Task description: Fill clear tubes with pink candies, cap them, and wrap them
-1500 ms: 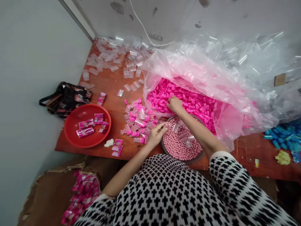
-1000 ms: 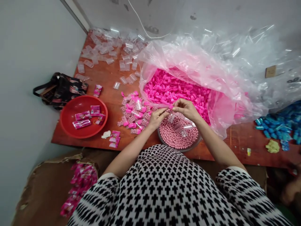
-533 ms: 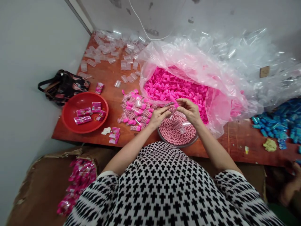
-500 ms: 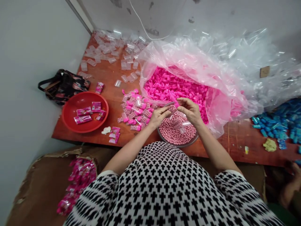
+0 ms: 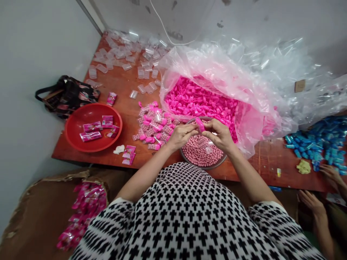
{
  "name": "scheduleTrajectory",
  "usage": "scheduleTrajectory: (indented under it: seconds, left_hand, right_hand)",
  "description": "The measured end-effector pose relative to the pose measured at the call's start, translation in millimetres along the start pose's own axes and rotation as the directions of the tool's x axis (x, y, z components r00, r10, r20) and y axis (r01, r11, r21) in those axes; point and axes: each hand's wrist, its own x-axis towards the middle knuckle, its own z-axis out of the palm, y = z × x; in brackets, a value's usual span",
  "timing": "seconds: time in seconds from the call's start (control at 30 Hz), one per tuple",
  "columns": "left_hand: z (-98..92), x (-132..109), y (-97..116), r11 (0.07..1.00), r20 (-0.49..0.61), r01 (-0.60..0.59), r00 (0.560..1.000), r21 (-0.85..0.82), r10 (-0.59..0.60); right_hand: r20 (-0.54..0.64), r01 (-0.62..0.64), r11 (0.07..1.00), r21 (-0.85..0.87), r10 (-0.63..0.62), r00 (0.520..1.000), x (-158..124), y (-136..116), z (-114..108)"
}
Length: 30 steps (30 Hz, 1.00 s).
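Over a grey bowl of pink beads, my two hands meet. My right hand pinches a bright pink plastic cap between thumb and fingers. My left hand is closed at the cap's lower end, around a small clear container that its fingers mostly hide. The cap and the container appear to be together. Left of the bowl lies a pile of bead-filled clear containers with pink caps. Behind the bowl, a plastic bag lies open, full of loose pink caps.
A red basin holds several pink packets, beside a dark handbag. Clear empty containers lie scattered at the back. Blue pieces are heaped at right, near a co-worker's hands. An open carton with pink packets stands below left.
The pink cap has come down onto the container between my hands, and my fingers have closed in. A co-worker's hands have come into view at the right.
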Motion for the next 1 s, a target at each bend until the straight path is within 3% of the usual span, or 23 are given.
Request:
scheduleTrajectory:
  seconds: [0.17,0.4,0.53,0.63,0.77,0.83,0.9,1.0]
  left_hand:
    - [-2.6,1,8,0.999,0.072,-0.029,0.997,0.026,0.027]
    - [4.4,3,4,0.998,0.061,0.068,0.996,0.002,-0.068]
    - [10.3,0,3,0.992,0.077,0.119,0.99,-0.035,-0.116]
    - [13.6,-5,1,0.991,0.061,0.115,0.991,0.073,-0.119]
    - [13.6,-11,-8,0.981,0.11,0.115,0.985,0.157,-0.133]
    - [12.5,-14,-13,0.984,0.147,0.136,0.977,0.112,-0.152]
    - [11.4,-17,-18,0.987,0.162,0.161,0.973,0.025,-0.162]
    - [9.9,-20,-22,0.97,0.113,0.225,0.97,-0.095,-0.214]
  right_hand:
    - [-0.015,0.067,0.996,-0.066,-0.068,0.998,-5,-3,2]
    - [-0.073,-0.035,0.99,0.133,0.045,0.996,-10,6,12]
    - [-0.03,0.028,0.999,0.022,-0.028,0.999,-14,9,11]
    - [0.058,0.068,0.994,-0.084,-0.063,0.996,-14,18,10]
    - [0.287,0.123,0.941,-0.316,-0.029,0.957,-4,16,2]
    - [0.386,0.212,0.895,-0.392,-0.049,0.921,6,3,-5]
    - [0.487,0.333,0.871,-0.362,-0.128,0.864,17,-10,-12]
    - [0.568,0.423,0.845,-0.327,-0.182,0.803,28,-17,-17]
